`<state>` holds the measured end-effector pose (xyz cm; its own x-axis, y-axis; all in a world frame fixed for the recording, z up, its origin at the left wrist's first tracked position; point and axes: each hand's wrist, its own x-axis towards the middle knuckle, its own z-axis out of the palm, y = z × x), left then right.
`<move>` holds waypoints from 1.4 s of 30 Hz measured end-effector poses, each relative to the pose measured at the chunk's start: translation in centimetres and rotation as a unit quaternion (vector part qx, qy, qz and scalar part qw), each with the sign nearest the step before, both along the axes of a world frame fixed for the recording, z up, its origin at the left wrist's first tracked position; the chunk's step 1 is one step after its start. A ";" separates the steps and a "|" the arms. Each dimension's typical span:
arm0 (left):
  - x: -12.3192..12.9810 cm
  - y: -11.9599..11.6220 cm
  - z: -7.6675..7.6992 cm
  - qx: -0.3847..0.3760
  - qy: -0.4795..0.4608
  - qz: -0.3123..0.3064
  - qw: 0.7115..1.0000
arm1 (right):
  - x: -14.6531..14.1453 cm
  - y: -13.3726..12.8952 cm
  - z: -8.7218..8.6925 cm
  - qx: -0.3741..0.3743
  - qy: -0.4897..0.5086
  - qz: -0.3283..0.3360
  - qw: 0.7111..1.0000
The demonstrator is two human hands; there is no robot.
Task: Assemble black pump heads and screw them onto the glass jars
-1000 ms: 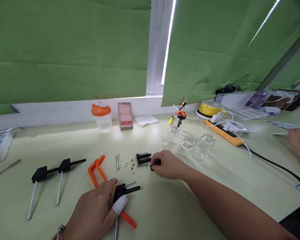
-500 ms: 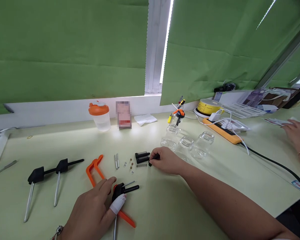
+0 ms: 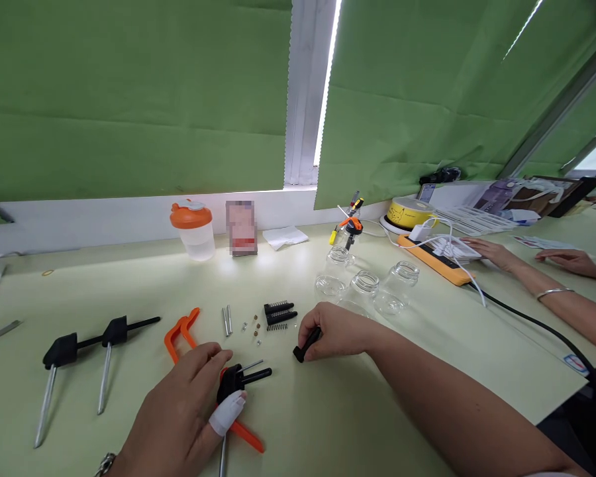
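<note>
My left hand [image 3: 186, 407] curls around a black spray head [image 3: 232, 382] with a thin stem, a metal tube and an orange lever [image 3: 247, 436], its thumb wrapped in white tape. Pinched in my right hand [image 3: 335, 331] is a small black plastic piece [image 3: 308, 344], tilted just above or on the table. Black ribbed pieces with springs [image 3: 281, 313] lie just left of that hand. Close by are small brass and clear bits [image 3: 255, 326] and two metal pins [image 3: 227, 320]. An orange lever [image 3: 181, 331] lies beyond my left fingers.
Two more black heads with metal tubes [image 3: 62, 354] lie at left. Glass jars [image 3: 365, 285] stand beyond my right forearm. Behind are an orange-lidded cup [image 3: 193, 228] and paper [image 3: 285, 236]. At right, an orange power strip [image 3: 434, 260] trails cables near another person's hands [image 3: 496, 255].
My right hand has pulled back toward me from the ribbed pieces, carrying the small black piece. My left hand stays on the spray head. At right, another person's hand reaches to the white box.
</note>
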<state>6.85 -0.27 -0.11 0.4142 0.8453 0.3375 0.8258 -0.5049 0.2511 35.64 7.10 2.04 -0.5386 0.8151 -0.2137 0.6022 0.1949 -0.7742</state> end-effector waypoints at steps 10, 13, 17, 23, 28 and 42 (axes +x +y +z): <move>2.4 2.7 4.0 -0.061 0.008 -0.080 0.995 | 0.0 1.5 -1.6 0.097 -0.023 -0.048 0.994; 4.3 5.0 5.1 -0.092 0.071 -0.088 0.989 | -0.7 1.8 -2.1 0.164 -0.031 -0.078 0.983; 6.8 7.7 4.9 -0.076 0.138 -0.118 0.980 | -1.3 1.8 -2.4 0.219 -0.075 -0.066 0.971; 8.3 9.4 3.3 -0.061 0.178 -0.122 0.975 | -1.4 1.6 -2.3 0.233 -0.093 -0.046 0.967; 8.4 9.4 2.9 -0.101 0.175 -0.114 0.973 | -1.5 1.6 -2.3 0.239 -0.103 -0.033 0.965; 7.7 8.8 2.5 -0.139 0.111 -0.107 0.978 | -1.8 1.1 -2.1 0.225 -0.120 -0.034 0.966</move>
